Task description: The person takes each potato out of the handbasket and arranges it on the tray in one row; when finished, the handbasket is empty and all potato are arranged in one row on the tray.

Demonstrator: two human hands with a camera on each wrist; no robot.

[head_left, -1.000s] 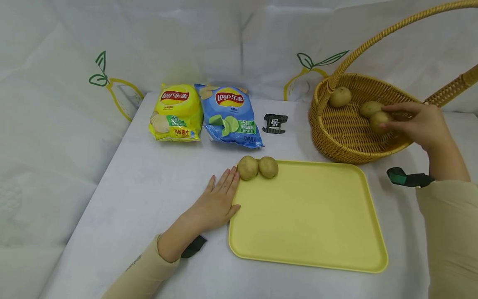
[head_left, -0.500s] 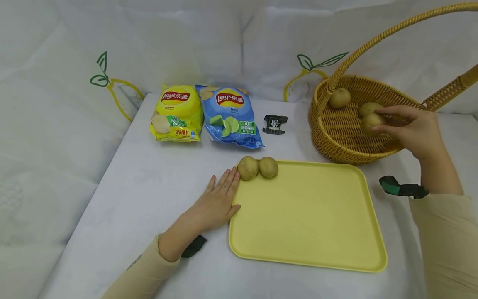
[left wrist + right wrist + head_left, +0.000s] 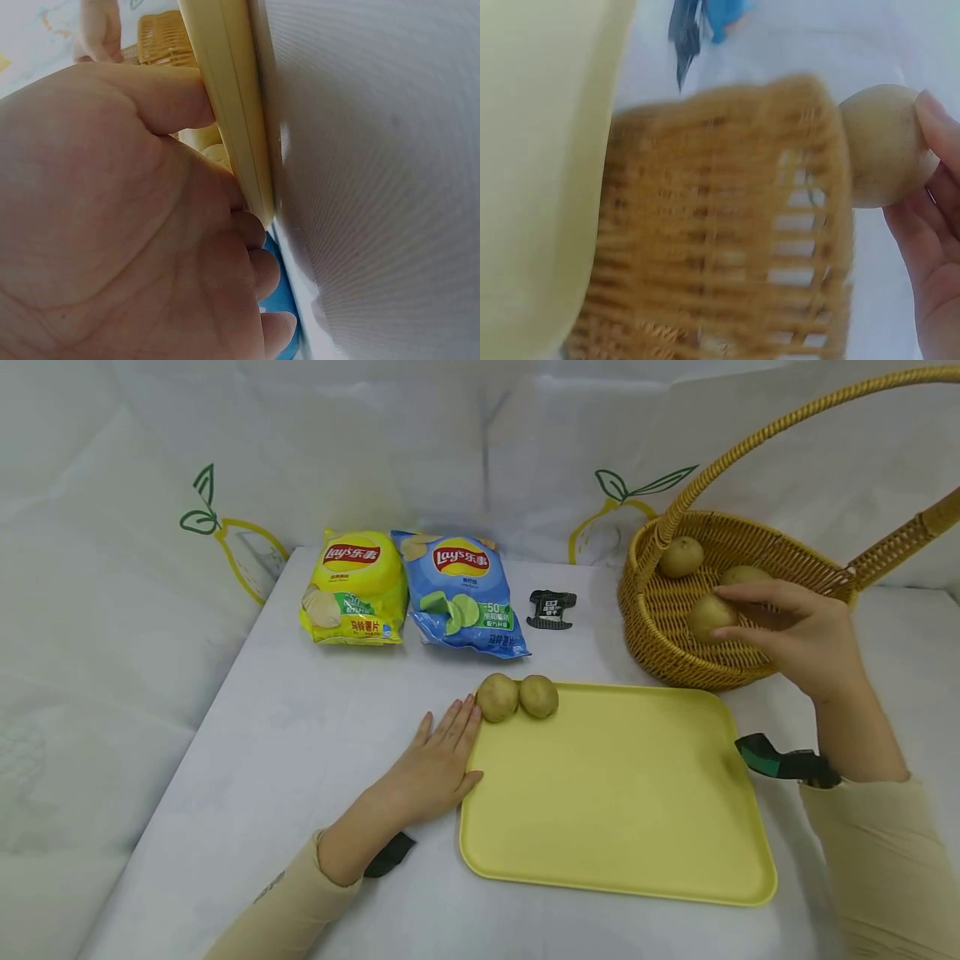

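One round, tan potato (image 3: 708, 618) is pinched between the thumb and fingers of the person's right hand (image 3: 813, 631), at the right of the frame, over the front part of the wicker basket (image 3: 637, 627). From the right wrist it shows right by the woven rim; whether the two touch I can't tell. Inside the basket, in the upper right of the frame, I can see a second potato (image 3: 681, 557) against the left wall and a third potato (image 3: 745, 575) partly covered by the right hand's fingers. Below the basket, right of centre, lies a yellow tray (image 3: 615, 793), with a pair of potatoes (image 3: 497, 697) side by side in its upper left corner. The left hand (image 3: 433, 774) lies along the tray's left edge, fingers straight and holding nothing, their tips right by the nearer potato. Farther back, in the upper middle of the frame, a yellow chip bag (image 3: 356, 585) and a blue chip bag (image 3: 465, 593) sit next to each other on the white tabletop (image 3: 300, 718), with a small black packet (image 3: 551, 609) just right of them.
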